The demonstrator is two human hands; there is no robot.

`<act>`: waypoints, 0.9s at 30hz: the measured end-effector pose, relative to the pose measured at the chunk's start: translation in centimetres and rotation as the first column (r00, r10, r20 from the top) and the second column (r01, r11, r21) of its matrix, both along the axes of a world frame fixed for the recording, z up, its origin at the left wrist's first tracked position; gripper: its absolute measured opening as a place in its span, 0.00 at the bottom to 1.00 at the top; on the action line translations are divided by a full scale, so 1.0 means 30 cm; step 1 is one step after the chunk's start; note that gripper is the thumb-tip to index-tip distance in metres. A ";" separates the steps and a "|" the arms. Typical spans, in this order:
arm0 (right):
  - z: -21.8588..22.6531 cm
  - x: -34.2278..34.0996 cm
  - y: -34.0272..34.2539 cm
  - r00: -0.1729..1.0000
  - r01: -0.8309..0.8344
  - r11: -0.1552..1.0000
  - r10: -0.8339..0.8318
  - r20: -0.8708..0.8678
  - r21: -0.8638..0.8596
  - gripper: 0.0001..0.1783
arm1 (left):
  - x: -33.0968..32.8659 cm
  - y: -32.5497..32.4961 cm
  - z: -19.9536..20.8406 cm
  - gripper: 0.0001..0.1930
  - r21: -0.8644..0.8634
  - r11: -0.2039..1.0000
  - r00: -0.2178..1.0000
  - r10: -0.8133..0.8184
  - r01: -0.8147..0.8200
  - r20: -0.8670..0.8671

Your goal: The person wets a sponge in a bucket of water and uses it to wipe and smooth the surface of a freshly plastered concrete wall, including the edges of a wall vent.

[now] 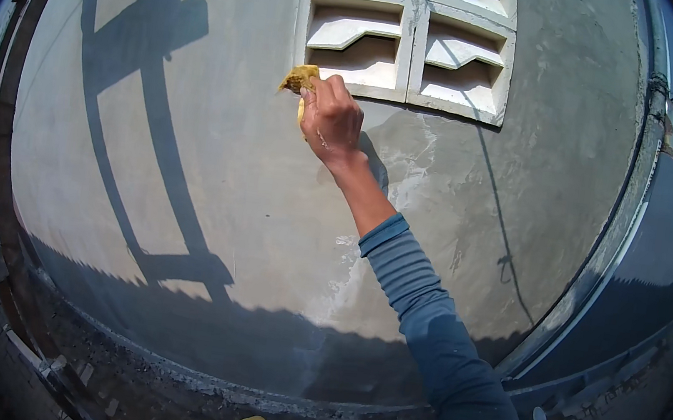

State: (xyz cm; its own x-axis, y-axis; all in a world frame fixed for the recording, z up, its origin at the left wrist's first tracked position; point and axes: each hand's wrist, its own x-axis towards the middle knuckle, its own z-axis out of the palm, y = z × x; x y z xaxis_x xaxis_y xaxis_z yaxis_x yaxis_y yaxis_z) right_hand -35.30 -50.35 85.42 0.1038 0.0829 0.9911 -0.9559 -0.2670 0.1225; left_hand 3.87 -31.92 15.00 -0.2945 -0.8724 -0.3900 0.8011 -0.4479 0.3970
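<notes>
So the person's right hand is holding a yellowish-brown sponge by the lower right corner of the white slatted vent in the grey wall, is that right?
Not quite: the head view shows the yellowish-brown sponge by the lower left corner of the white slatted vent, not the lower right. The rest stands: the right hand holds it.

A matt cement-plaster wall (pixel 213 186) fills the centre, mostly smooth, with chalky, rougher streaks (pixel 416 163) right of middle. At top centre, ventilation blocks (pixel 411 55) look like matt cast concrete. The sponge (pixel 299 77) at upper centre looks like porous foam; the sleeve (pixel 434 339) at lower right is creased, matt cloth.
</notes>
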 end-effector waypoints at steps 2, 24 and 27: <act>0.019 -0.075 0.015 0.984 0.127 0.982 -0.107 0.142 -0.141 0.06 | 0.004 0.065 0.000 0.42 0.085 0.995 0.998 0.048 -0.052 0.040; 0.820 -0.571 0.378 0.808 0.564 0.778 -0.589 -0.011 -0.276 0.12 | -0.349 0.130 0.477 0.32 -0.204 0.969 0.957 0.186 -0.140 0.223; 0.856 -0.534 0.354 0.723 0.685 0.727 -0.673 -0.158 0.037 0.13 | -0.372 0.196 0.483 0.31 -0.339 0.931 0.893 0.260 -0.132 0.366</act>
